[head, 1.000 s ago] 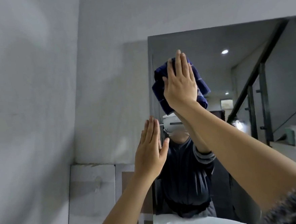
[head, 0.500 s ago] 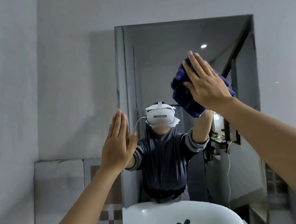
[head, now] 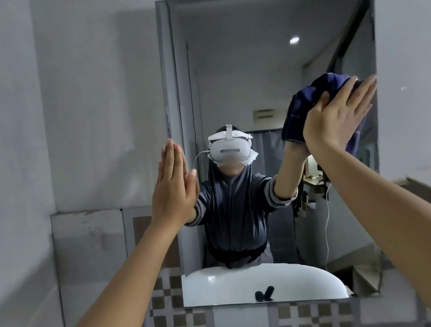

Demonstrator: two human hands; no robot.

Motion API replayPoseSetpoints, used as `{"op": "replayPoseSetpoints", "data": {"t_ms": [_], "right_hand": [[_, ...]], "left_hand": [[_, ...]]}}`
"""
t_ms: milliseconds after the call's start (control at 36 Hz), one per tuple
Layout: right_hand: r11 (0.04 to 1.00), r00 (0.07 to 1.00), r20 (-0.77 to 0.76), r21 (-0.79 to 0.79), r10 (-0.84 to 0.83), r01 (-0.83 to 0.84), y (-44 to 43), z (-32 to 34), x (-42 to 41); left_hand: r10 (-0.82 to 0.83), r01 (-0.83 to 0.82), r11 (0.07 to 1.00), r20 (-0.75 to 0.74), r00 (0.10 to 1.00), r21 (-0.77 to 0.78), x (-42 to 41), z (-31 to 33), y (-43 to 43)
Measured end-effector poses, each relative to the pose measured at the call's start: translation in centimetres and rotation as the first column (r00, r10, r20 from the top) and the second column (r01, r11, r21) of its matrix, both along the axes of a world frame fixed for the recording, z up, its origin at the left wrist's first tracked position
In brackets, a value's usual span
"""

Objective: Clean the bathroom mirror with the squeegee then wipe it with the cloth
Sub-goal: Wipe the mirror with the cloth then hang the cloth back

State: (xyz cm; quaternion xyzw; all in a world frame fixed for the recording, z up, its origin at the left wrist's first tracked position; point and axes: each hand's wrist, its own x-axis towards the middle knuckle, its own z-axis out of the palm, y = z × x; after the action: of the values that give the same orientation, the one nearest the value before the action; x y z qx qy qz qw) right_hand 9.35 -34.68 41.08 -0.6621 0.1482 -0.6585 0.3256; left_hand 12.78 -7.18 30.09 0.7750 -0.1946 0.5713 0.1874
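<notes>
- Straight ahead on the grey wall (head: 89, 95) hangs a tall mirror (head: 241, 72), its long side running up and down, with brown-and-white checked tiles (head: 174, 319) below it.
- Reflected in the glass are a white basin (head: 243, 286) along the bottom edge, a ceiling light (head: 294, 39), and the person wearing a white headset (head: 230, 149) and a dark striped top.
- Against the right part of the mirror, near its right edge, the right hand (head: 334, 121) lies flat with fingers spread and stretched toward the upper right, pressing a bunched dark blue cloth (head: 305, 108) onto the glass.
- Much of the cloth is hidden behind that hand; its folds blur with its own reflection, so its real outline is hard to make out.
- At the mirror's left edge, the left hand (head: 173, 189) is held flat and upright, fingers together and pointing up, gripping nothing; whether it touches the glass I cannot tell.
- Both forearms are cut off by the bottom of the view, and a dark shape in the reflected basin is too small to identify.
</notes>
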Motion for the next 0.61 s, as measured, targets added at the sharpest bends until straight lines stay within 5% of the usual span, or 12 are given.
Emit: {"op": "replayPoseSetpoints", "data": {"t_ms": [306, 500, 611], "right_hand": [[0.998, 1.0, -0.005, -0.066, 0.002, -0.003, 7.7, -1.2, 0.3], [0.938, 1.0, -0.022, -0.347, -0.021, 0.011, 13.6, -2.0, 1.0], [0.838, 0.999, -0.032, -0.545, -0.01, -0.009, 15.9, -1.9, 1.1]], "left_hand": [[-0.097, 0.097, 0.995, 0.009, 0.995, -0.001, -0.9, -1.8, 0.5], [-0.034, 0.039, 0.994, -0.057, 0.998, 0.098, 0.5, -3.6, 1.8], [-0.102, 0.105, 0.994, -0.085, 0.991, 0.029, -0.1, -4.4, 1.9]]}}
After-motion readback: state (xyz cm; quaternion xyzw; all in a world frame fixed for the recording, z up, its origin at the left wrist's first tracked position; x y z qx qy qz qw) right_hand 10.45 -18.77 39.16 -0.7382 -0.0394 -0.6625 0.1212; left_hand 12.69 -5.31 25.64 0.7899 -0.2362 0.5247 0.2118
